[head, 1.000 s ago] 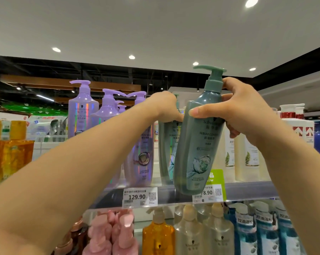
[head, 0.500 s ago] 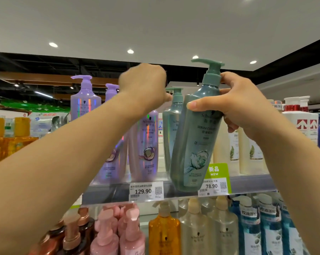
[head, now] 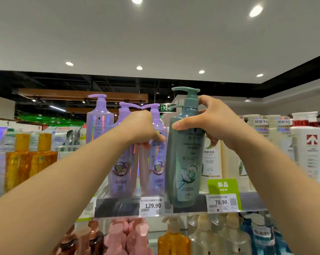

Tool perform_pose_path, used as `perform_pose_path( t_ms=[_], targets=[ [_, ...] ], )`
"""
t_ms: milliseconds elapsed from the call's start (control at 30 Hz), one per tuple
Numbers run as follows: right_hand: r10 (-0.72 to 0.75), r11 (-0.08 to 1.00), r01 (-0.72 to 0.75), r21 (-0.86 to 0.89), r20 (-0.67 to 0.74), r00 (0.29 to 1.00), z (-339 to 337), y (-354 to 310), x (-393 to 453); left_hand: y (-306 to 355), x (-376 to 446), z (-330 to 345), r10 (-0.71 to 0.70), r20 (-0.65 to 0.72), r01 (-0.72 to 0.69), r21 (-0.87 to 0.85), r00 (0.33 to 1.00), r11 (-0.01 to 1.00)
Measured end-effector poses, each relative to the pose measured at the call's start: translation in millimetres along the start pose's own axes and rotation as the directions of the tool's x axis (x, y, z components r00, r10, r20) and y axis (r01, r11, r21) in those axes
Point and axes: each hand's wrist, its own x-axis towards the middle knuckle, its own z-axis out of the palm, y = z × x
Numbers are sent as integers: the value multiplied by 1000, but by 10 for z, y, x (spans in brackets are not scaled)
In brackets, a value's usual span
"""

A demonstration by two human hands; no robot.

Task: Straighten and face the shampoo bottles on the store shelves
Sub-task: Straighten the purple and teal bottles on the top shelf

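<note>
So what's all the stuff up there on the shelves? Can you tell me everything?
Green pump bottle: 1, grey-green, held up in front of the top shelf edge.
Purple pump bottles: at least 3, shiny lilac, top shelf, left of the green one.
Cream bottles: several, pale cream, top shelf behind the green one.
White bottles: at least 2, red marks, far right.
Amber bottles: several, blurred, far left.
Price tags: 2, white, reading 129.90 and 78.90, on the shelf edge.
Lower shelf bottles: brown, pink, orange, clear, blue.
Left hand: grips a purple bottle.
Right hand: grips the green bottle's shoulder.
</note>
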Motion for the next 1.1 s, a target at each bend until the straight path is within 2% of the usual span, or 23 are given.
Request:
perform_pose_path(
  t_ms=[167, 333, 433, 567, 667, 900, 1100],
  targets=[
    [-3, 1000, 3, -27, 1, 1000, -20, -33, 33, -32, -70, 17, 55, -135, -61, -36, 989, 998],
    [-6, 1000, 6, -25, -4, 1000, -103, -62, 78, 9, -350, -38, 125, -122, -152, -252, 985, 956],
    [-17, 1000, 17, -9, 0, 1000, -133, -117, 79, -57, -437, -122, 118, -252, -186, -263, 960, 947],
    [-33, 999, 33, 18, -3, 999, -87, -193, 112, -133, -547, -585, -2, -339, -197, -550, 941, 812],
    [-43, 999, 43, 23, 6, 999, 32, -223, 165, -237, -656, -938, -12, -349, -227, -633, 937, 740],
    [-43, 999, 43, -12, 9, 999, 387, -162, 253, -768, -775, -1208, 18, -358, -210, -504, 933, 838],
    [-6, 996, 7, -86, 12, 1000, 583, -163, 297, -1236, -653, -1001, 7, -269, -83, -274, 963, 958]
  ],
)
